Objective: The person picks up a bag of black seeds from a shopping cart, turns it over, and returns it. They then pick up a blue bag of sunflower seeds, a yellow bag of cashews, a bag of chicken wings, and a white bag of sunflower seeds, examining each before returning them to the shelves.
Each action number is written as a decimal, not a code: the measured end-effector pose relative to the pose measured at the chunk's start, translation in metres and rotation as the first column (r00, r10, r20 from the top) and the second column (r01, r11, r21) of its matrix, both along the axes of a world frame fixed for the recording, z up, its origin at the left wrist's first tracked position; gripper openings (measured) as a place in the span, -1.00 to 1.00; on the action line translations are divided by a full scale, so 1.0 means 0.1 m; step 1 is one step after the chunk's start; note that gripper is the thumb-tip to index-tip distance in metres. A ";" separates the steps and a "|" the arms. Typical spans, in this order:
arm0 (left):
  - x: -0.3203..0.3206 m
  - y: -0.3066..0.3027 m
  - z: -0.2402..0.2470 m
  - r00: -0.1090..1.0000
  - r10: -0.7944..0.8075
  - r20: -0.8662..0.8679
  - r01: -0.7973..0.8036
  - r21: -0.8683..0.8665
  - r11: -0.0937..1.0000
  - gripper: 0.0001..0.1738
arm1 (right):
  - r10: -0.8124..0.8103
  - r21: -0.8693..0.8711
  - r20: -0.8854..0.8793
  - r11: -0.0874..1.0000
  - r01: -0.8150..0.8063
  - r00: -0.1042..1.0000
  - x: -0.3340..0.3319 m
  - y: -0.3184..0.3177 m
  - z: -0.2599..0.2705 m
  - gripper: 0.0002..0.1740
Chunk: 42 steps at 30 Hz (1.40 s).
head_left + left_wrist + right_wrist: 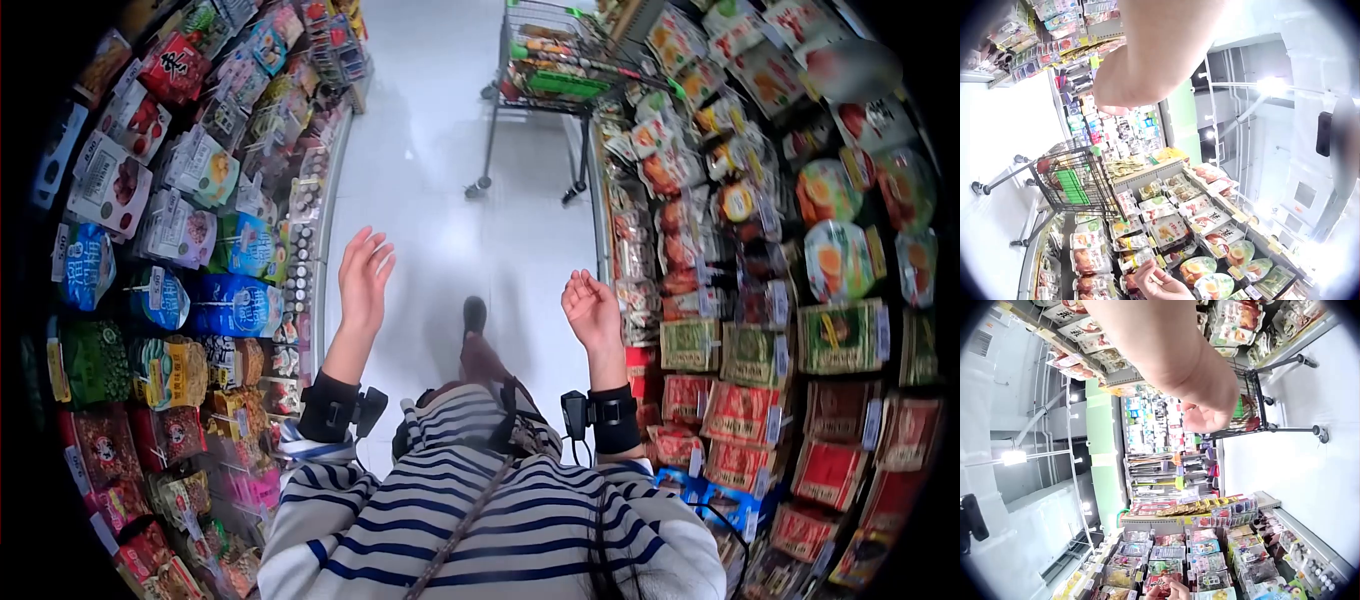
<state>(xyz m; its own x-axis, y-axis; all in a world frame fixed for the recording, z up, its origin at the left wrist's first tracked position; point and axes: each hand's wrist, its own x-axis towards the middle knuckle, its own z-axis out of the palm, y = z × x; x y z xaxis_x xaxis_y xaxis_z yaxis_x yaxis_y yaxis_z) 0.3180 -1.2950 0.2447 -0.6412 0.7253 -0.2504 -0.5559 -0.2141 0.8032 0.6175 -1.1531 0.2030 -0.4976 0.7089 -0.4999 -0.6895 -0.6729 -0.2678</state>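
Observation:
Both hands are raised in front of the body, over the aisle, and hold nothing. My left hand (365, 275) has its fingers loosely extended, nearest the shelf of bagged snacks (245, 305) on the left. On the other side, my right hand (592, 308) has fingers loosely bent, beside the shelf of packaged foods (690, 345). A wire shopping cart (560, 75) with green trim and goods inside stands ahead, beyond the hands. In the left wrist view, the left hand (1129, 78) shows large at the top, its fingers mostly hidden behind the wrist.
Shelves packed with hanging bags line both sides of the aisle. Pale shiny floor (420, 130) runs between them, with one shoe (474, 313) showing below the body. Farther off, a rack of long-handled goods (1166, 472) stands at the aisle's end.

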 end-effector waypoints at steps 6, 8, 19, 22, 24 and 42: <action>-0.60 0.90 0.03 0.998 0.054 -0.020 -0.054 -0.003 0.999 -0.58 | 0.062 0.002 0.006 0.998 -0.063 0.998 -0.69 1.10 0.02 -0.85; -0.76 1.22 0.06 0.998 0.059 -0.012 -0.059 -0.002 0.998 -0.60 | 0.084 0.018 -0.014 0.996 -0.084 0.996 -0.89 1.46 0.02 -0.84; -1.79 2.27 0.14 0.988 0.154 0.027 -0.154 -0.003 0.988 -0.64 | 0.260 0.069 0.011 0.963 -0.260 0.965 -2.39 2.75 0.16 -0.84; -2.22 2.55 0.04 0.983 0.178 0.036 -0.177 -0.014 0.984 -0.64 | 0.253 0.035 0.025 0.967 -0.254 0.967 -2.76 3.01 0.11 -0.85; -2.57 2.77 -0.05 0.983 0.176 0.050 -0.176 -0.012 0.984 -0.63 | 0.240 0.050 0.025 0.969 -0.241 0.970 -3.02 3.20 0.04 -0.84; -5.45 4.95 -0.09 0.995 -0.097 0.012 0.098 -0.037 0.995 -0.66 | -0.034 0.070 0.088 0.997 0.028 0.996 -5.48 4.96 0.15 -0.81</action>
<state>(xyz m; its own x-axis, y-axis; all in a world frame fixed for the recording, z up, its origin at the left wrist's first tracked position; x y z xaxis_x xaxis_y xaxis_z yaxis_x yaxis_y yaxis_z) -0.2272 -0.8003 0.2357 -0.5652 0.7741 -0.2851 -0.5810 -0.1282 0.8037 0.0698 -0.6567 0.2177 -0.4310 0.7572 -0.4908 -0.6811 -0.6298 -0.3736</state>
